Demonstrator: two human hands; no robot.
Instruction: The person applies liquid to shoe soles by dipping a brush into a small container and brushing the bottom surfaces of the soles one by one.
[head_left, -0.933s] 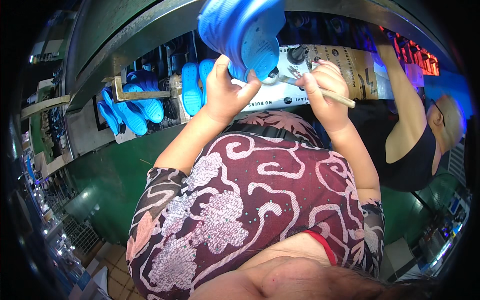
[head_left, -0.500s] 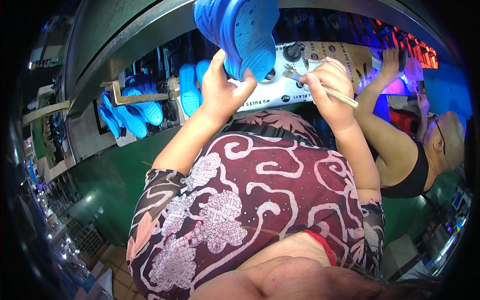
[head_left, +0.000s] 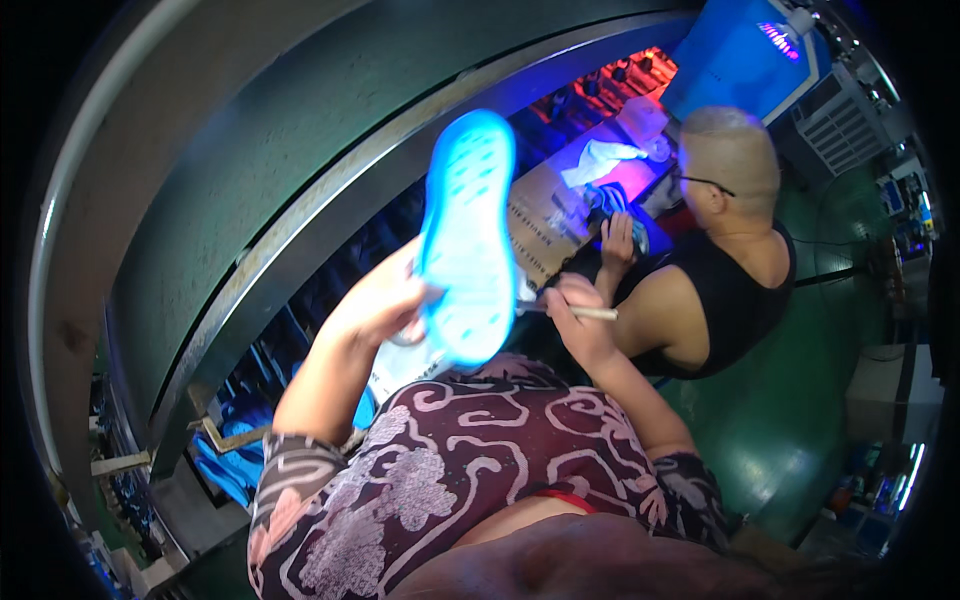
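My left hand (head_left: 385,300) grips a bright blue clog (head_left: 468,230) by its side, with the thumb at the near edge. The clog stands almost upright in front of me, and its long sole-shaped face, dotted with small marks, glows in the light. To its right, my right hand (head_left: 578,305) is closed round a brush (head_left: 598,313) with a pale wooden handle. The brush points toward the clog's edge; its bristles are blurred, so I cannot tell whether they touch it.
On the right a co-worker (head_left: 690,290) handles a blue and dark shoe (head_left: 615,205). Several blue clogs (head_left: 228,465) lie at the lower left. Beyond my hands runs a metal rail (head_left: 330,195). Printed cardboard (head_left: 540,225) covers the work surface, with a red-lit line of dark items behind.
My view has swung to the right. The clog has turned so that its long face is toward me. My right hand still holds the brush, now beside the clog.
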